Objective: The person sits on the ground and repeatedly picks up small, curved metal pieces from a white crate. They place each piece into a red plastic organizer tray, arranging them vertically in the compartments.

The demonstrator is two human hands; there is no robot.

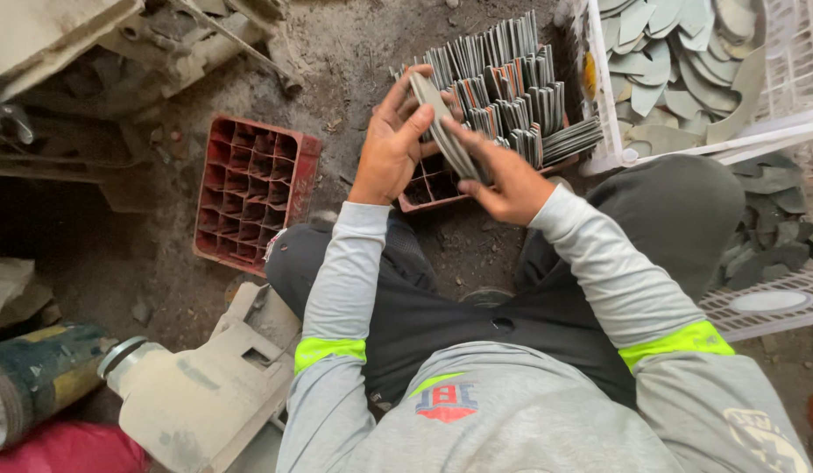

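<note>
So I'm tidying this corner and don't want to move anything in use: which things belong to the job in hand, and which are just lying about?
In use:
left hand
right hand
stack of flat pieces held in both hands
red crate of packed pieces
white crate of loose pieces

Lying about:
empty red crate
dusty machine part
cylinder

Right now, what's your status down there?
Both hands, left hand and right hand, grip a stack of grey plates. Red crate ahead, mostly filled. Nothing in the way.

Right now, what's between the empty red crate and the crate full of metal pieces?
In the head view, mostly bare dirt floor separates the empty red crate from the filled crate; the left hand reaches across near the filled one.
</note>
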